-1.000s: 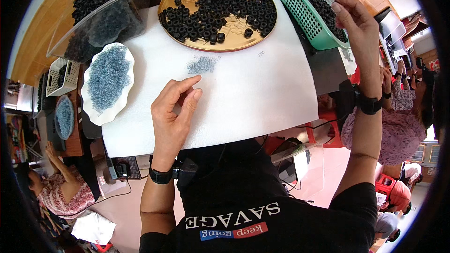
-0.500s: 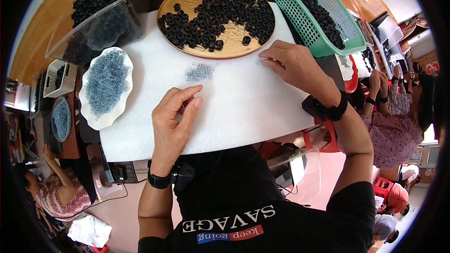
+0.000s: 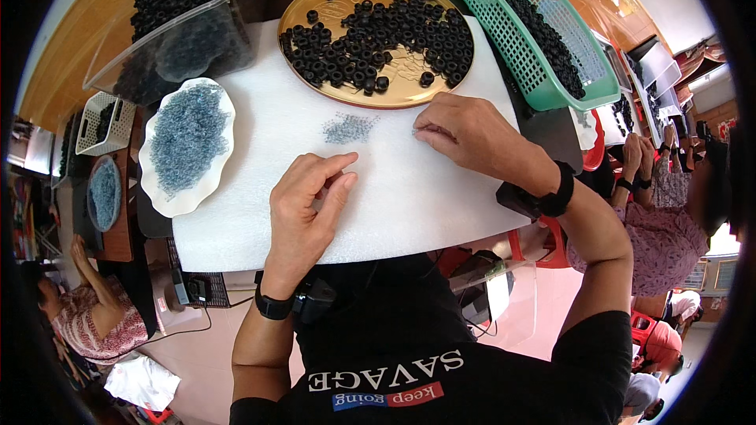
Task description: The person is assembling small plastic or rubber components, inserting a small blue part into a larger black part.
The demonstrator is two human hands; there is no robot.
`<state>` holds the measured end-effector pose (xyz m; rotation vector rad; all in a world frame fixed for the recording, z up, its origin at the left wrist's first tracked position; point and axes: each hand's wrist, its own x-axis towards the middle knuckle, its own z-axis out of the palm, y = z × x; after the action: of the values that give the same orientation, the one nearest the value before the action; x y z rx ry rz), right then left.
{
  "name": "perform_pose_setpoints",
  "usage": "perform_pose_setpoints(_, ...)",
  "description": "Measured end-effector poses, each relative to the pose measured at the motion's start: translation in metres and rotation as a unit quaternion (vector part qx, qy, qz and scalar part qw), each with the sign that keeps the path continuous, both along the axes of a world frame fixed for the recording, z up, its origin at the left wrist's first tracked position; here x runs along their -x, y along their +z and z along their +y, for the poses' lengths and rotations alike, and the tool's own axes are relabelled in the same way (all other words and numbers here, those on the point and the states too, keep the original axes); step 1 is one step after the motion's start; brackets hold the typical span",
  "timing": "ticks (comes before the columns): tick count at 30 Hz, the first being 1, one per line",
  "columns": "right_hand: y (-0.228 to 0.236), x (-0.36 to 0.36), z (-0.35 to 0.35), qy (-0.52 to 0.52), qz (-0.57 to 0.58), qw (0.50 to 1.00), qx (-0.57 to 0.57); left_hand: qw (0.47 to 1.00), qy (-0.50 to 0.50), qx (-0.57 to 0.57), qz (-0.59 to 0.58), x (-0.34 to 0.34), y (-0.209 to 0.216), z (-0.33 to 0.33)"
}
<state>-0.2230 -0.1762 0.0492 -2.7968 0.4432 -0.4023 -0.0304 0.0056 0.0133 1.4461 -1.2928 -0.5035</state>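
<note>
My right hand [image 3: 472, 134] hovers low over the white foam sheet [image 3: 394, 212], below the gold tray's front edge. Its thumb and fingertips are pinched together; a tiny pale speck shows at the tips, too small to name. My left hand [image 3: 305, 208] is nearer to me, palm turned inward, with a gap between thumb and forefinger and nothing seen in it. Between and beyond the hands lies a small heap of tiny clear bluish pieces [image 3: 349, 128]. The round gold tray [image 3: 405, 88] holds many small black ring-shaped parts [image 3: 346, 59].
A white scalloped dish [image 3: 224, 145] heaped with bluish pieces stands at left. Behind it is a clear bin [image 3: 228, 12] of black parts. A green basket [image 3: 594, 94] with black parts stands at far right. Other people [image 3: 654, 236] sit on both sides.
My right hand has come left and toward me, its fingertips drawn closer together. My left hand has shifted slightly to the right in the picture. The whole view has moved a little.
</note>
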Motion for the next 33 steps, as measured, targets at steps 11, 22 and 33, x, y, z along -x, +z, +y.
perform_pose_setpoints(11, 0.004, -0.015, -0.049, -0.057, 0.03, 0.99, 0.129, 1.0, 0.0, 0.01, -0.016, 0.0, -0.002, 0.001)
perform_pose_setpoints(22, 0.032, -0.018, 0.009, -0.041, -0.008, 0.978, -0.204, 0.999, -0.009, 0.045, 0.005, 0.003, 0.008, 0.004)
perform_pose_setpoints(33, 0.035, -0.018, 0.061, -0.024, -0.083, 0.852, -0.516, 0.988, -0.07, 0.122, 0.067, 0.015, 0.01, 0.006)
